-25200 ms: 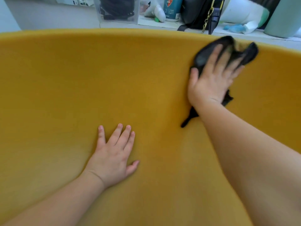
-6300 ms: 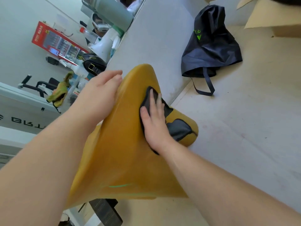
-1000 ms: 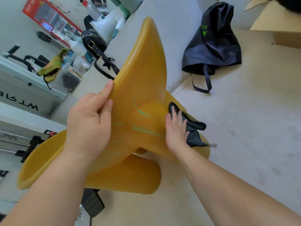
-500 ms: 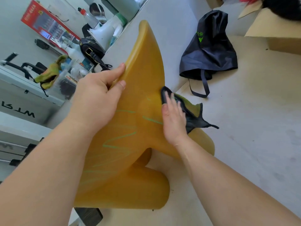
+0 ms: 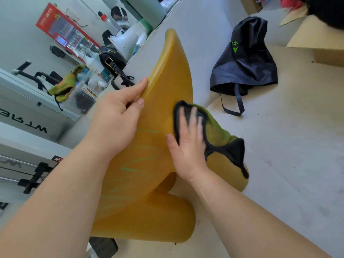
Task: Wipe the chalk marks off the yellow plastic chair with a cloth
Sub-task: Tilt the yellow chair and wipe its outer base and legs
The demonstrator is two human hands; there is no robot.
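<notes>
You're gripping the tipped chair mid-scene by its left rim with your left hand and pressing the cloth flat under your straight-fingered right hand, and the chalk marks are lying just left and nearer, running crosswise, so right's closer.

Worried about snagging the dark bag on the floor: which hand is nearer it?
Right. The right hand presses the cloth on the chair, on the side facing the bag; the left hand grips the chair's opposite edge, farther off.

On pale floor sits yellow plastic chair, dark fabric bag right of it. Between right hand and chair lies black-edged cloth.
</notes>
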